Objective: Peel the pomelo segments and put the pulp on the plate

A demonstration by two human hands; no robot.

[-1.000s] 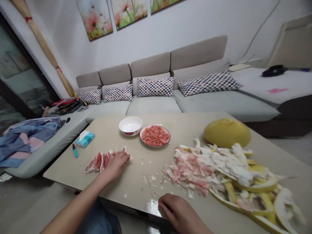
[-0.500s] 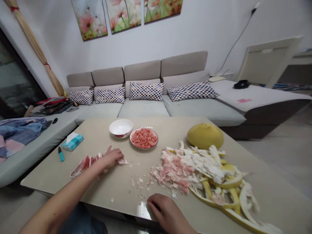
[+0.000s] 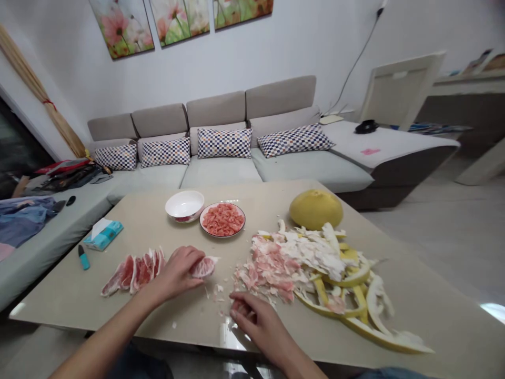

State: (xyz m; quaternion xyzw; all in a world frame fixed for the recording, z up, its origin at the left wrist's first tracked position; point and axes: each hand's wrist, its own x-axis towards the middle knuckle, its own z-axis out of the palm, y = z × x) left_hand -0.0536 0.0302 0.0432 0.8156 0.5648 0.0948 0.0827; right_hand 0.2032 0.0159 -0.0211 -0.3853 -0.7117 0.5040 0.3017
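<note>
My left hand [image 3: 182, 269] is closed around a pink pomelo segment [image 3: 204, 267], whose cut-looking end sticks out past the fingers. Left of that hand, several more pomelo segments [image 3: 132, 271] lean together in a row on the table. My right hand [image 3: 256, 316] hovers by the table's near edge with fingers loosely curled and apart, nothing visible in them. Small membrane scraps lie between the two hands. A dark-rimmed plate [image 3: 202, 225] of peeled pink pomelo pulp [image 3: 223, 219] stands beyond them, beside a white bowl [image 3: 184, 205].
A heap of membrane [image 3: 272, 268] and yellow-edged peel strips [image 3: 357, 300] covers the table's right side. Behind it sits a whole yellow pomelo [image 3: 316, 209]. A tissue pack [image 3: 103, 235] and a small teal-handled knife [image 3: 83, 258] lie at the left. A sofa [image 3: 221, 172] runs behind the table.
My left hand has picked up a segment from the row and moved it right. My right hand has risen and its fingers have loosened. The camera view has shifted right.
</note>
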